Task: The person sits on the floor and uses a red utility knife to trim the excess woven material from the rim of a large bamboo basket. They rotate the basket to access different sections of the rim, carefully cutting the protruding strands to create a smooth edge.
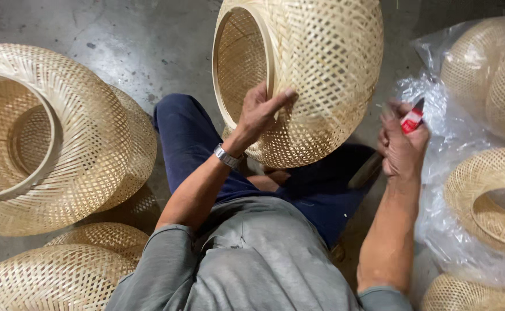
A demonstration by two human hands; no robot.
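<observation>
Fingers of the left hand [259,113] clamp the woven basket's [316,75] rim.
Right hand [401,148], just beside it, grips a red cutter [411,120]; bare concrete floor [149,40] lies behind.

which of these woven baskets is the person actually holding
The woven basket at top centre, propped on the knees. The left hand grips its rim; the other baskets lie untouched on the floor and plastic. The right hand holds a red tool.
</observation>
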